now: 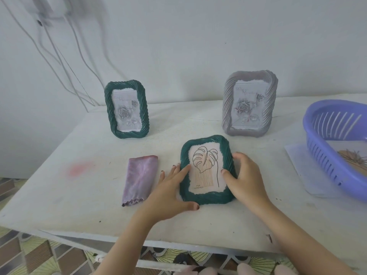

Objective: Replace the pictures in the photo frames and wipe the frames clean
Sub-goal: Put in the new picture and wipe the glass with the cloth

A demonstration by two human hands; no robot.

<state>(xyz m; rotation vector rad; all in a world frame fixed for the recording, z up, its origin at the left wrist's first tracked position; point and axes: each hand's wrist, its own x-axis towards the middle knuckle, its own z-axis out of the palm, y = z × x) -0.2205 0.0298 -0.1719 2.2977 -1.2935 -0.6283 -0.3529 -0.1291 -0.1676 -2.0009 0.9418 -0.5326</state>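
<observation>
— What is seen nearest the camera?

— Two bare forearms are stretched over the front edge of the white worktop (pixel 59 195). A dark green frame (pixel 207 170) is laid flat, face up, between the two hands. It is gripped at its left edge by the left hand (pixel 170 190), whose fingers are spread, with one fingertip laid on the picture. Its right edge is clasped by the right hand (pixel 246 177), fingers curled over the rim.

— And what is shown inside that frame?

— A leaf drawing (pixel 205 165) in thin lines on pale paper is seen in the opening. Small print is placed under it, too small to be read.

— What is found beside it?

— A folded purple cloth (pixel 140 178) is laid on the worktop just left of the left hand, apart from the frame. A faint red stain (pixel 79 168) is seen further left.

— And to the right?

— A purple slotted basket (pixel 335 139) is set at the right edge, resting on a clear sheet (pixel 309 171). A picture (pixel 353 157) is partly seen inside the basket.

— What is placed at the back?

— Two frames are stood upright near the wall (pixel 198 36): a second green frame (pixel 127 109) on the left and a grey frame (pixel 250 104) on the right, well apart. A rose print is held in each. Pale cables (pixel 59 56) are hung down the wall at the left.
</observation>
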